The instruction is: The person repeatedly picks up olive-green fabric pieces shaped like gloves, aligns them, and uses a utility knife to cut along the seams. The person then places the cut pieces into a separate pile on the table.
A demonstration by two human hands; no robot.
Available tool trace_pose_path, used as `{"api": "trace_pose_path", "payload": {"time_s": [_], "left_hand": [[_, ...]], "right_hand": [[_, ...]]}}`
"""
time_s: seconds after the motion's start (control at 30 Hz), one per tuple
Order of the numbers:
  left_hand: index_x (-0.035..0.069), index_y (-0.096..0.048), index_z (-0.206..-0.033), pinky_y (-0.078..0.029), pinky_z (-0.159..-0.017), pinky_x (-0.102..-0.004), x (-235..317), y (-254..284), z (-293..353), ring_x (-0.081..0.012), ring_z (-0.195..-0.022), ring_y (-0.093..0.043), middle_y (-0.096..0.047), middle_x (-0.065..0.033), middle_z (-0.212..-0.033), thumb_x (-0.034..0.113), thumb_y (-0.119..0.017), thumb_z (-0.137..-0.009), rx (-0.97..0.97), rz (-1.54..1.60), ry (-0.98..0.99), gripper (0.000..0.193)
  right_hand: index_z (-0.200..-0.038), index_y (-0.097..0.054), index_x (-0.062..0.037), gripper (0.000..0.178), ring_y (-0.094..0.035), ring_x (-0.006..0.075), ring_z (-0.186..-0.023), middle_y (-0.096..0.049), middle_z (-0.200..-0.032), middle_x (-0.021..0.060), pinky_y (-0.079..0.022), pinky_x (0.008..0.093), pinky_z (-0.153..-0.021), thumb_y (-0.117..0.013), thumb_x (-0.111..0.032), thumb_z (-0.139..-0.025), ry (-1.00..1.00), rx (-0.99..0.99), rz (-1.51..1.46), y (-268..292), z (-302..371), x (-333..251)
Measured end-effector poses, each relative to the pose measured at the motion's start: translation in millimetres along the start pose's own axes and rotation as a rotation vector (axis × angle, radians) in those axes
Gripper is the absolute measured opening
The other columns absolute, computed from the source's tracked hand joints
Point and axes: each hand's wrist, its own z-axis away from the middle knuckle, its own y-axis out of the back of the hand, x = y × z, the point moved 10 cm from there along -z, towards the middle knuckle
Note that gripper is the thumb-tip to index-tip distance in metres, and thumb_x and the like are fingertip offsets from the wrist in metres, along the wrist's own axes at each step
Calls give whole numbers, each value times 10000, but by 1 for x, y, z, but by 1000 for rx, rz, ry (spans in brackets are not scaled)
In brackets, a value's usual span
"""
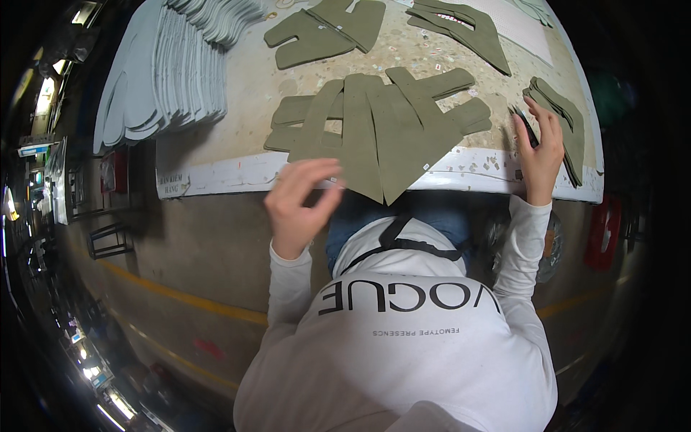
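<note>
Olive-green cut pieces (pixel 360 137) lie fanned out in overlapping layers on the table before me, with slots cut in some and small pale stickers on a few. My left hand (pixel 302 205) hovers at their near left edge, slightly blurred, thumb and curved fingers apart with nothing seen between them. At the table's right side, my right hand (pixel 541 151) holds a slim dark tool (pixel 528 128) between thumb and fingers; its exact kind is hard to make out. Just right of that hand lies a narrow stack of olive pieces (pixel 565 115).
Tall stacks of light grey cut pieces (pixel 173 72) fill the far left corner. More olive pieces (pixel 331 32) lie at the back, and another olive stack (pixel 464 32) sits farther right. Small stickers and scraps dot the worn tabletop (pixel 245 133). A red bin (pixel 603 232) stands below, right.
</note>
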Motion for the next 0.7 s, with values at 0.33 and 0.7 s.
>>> {"api": "trace_pose_path", "payload": {"time_s": [0.33,0.7], "left_hand": [[73,-744,-999,-468,-1019,-464,10,-43,23,-271,-1129,-648,-710,-78,-1123,-56,-686,-705,-107,10,-173,327],[75,-656,-1224,-355,-1087,-517,-4,-24,-4,-315,-1305,-498,-619,-109,-1302,324,-710,-850,-87,-129,-85,453]], "right_hand": [[-997,-696,-111,307,-547,292,-1020,-578,-994,69,-451,391,-856,-776,-129,-701,455,-551,-446,-43,59,-133],[-907,-690,-80,190,-563,255,-904,-574,-890,55,-439,362,-790,-752,-68,-728,486,-539,-529,-56,76,-152]]}}
